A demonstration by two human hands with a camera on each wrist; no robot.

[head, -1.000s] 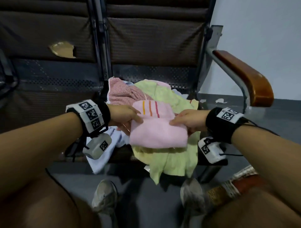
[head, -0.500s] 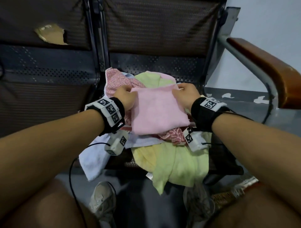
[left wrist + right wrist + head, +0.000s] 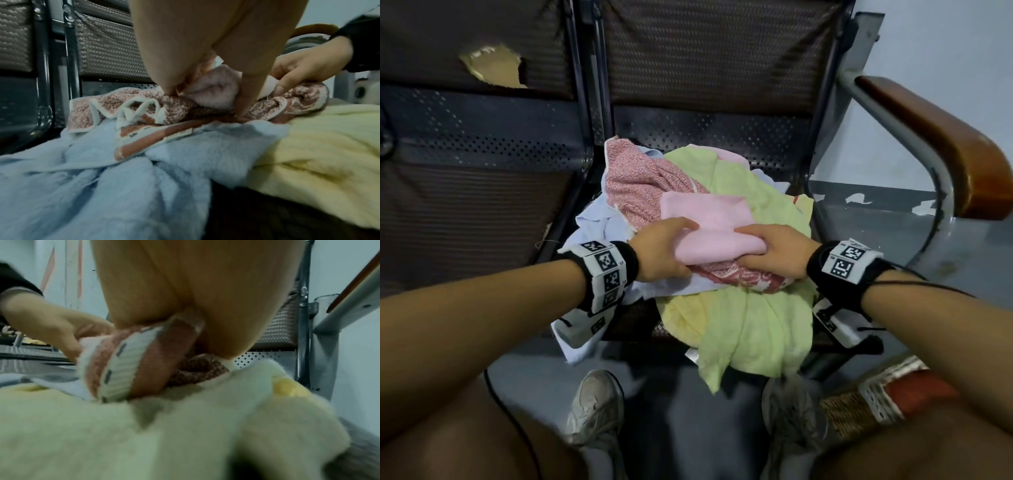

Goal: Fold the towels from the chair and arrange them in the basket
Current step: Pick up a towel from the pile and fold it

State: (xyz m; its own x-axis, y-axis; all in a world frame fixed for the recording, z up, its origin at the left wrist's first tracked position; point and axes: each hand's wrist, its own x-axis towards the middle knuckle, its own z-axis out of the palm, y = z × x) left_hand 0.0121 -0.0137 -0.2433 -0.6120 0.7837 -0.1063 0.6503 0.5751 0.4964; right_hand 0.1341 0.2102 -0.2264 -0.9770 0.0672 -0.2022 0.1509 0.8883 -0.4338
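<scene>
Pink towel [image 3: 709, 226] between gripping hands [image 3: 717, 251]

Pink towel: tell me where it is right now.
In the head view the pink towel lies mid-frame atop the pile on the chair seat, gripped by the left hand and right hand.

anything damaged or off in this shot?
Yes: the left seat's backrest has a torn hole showing pale padding. Paint is chipped on the wall's base. Both hands grip the pink towel; the other towels spill over the seat's front edge.
</scene>
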